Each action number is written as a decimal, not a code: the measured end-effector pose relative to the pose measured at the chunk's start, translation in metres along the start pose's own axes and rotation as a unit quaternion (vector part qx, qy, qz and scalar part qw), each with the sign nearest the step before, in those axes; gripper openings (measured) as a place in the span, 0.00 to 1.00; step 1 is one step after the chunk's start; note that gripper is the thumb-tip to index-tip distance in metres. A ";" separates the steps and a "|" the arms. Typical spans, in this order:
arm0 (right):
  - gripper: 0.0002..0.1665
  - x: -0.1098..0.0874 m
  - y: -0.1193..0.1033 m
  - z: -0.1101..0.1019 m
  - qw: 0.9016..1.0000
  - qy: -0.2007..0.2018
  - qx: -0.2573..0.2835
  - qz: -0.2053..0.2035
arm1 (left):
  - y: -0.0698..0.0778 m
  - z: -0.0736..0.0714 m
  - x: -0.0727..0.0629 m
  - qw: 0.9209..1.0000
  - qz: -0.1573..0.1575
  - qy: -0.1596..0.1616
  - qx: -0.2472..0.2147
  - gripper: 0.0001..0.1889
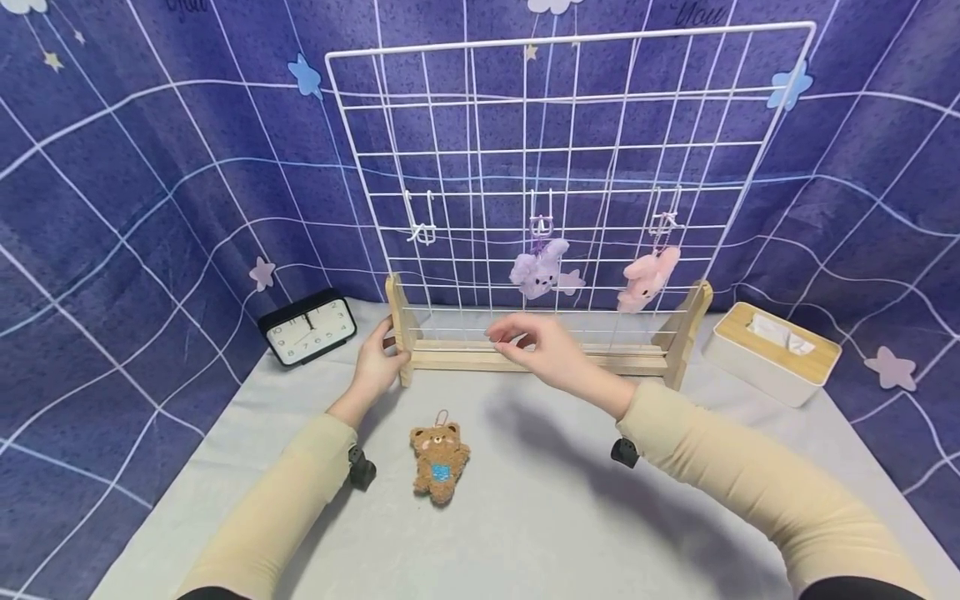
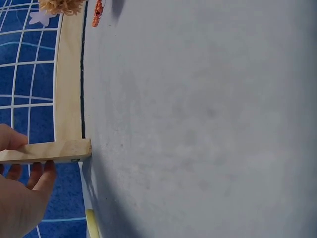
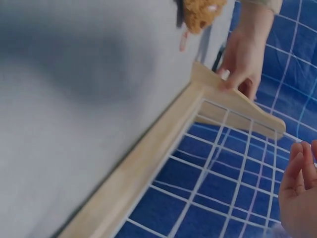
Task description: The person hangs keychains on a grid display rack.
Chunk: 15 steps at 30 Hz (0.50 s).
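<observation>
My left hand (image 1: 375, 358) grips the wooden left foot (image 1: 401, 325) of a white wire grid rack (image 1: 570, 39), thumb on one side and fingers on the other in the left wrist view. In front of the grid's lower part hovers my right hand (image 1: 555, 354), fingers loosely bent, nothing visible in them. Below, on the table, a brown bear plush keychain (image 1: 440, 462) lies face up, its clip pointing toward the rack. A purple plush keychain (image 1: 537, 271) and a pink plush keychain (image 1: 649, 279) hang from hooks on the grid. The white hook (image 1: 423, 233) at left carries nothing.
A black-framed clock (image 1: 309, 327) stands left of the rack. At the right is a white tissue box (image 1: 765, 367) with a wooden lid. The rack's wooden base bar (image 1: 465, 360) rests on the pale table (image 1: 525, 517), and a blue patterned curtain (image 1: 187, 208) surrounds it.
</observation>
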State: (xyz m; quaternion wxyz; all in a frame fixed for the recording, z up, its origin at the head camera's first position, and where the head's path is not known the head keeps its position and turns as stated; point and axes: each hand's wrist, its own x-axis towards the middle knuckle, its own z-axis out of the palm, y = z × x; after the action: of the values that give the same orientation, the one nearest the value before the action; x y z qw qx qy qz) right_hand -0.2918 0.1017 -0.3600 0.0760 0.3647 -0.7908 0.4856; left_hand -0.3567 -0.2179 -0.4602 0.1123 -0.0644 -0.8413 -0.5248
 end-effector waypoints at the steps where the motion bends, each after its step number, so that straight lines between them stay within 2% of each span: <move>1: 0.12 -0.001 0.001 0.003 1.000 -0.005 0.001 0.004 | 0.000 0.000 0.000 1.000 -0.001 0.000 0.002 0.43; 15: 0.11 -0.008 0.014 0.034 0.998 -0.043 0.006 0.047 | 0.002 0.000 -0.001 1.000 -0.005 -0.003 -0.004 0.43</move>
State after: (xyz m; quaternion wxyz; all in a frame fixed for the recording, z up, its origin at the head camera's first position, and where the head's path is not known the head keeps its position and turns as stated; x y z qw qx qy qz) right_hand -0.2872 0.0813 -0.3917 0.0165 0.3481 -0.8066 0.4775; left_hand -0.3550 -0.2166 -0.4585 0.1075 -0.0625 -0.8395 -0.5289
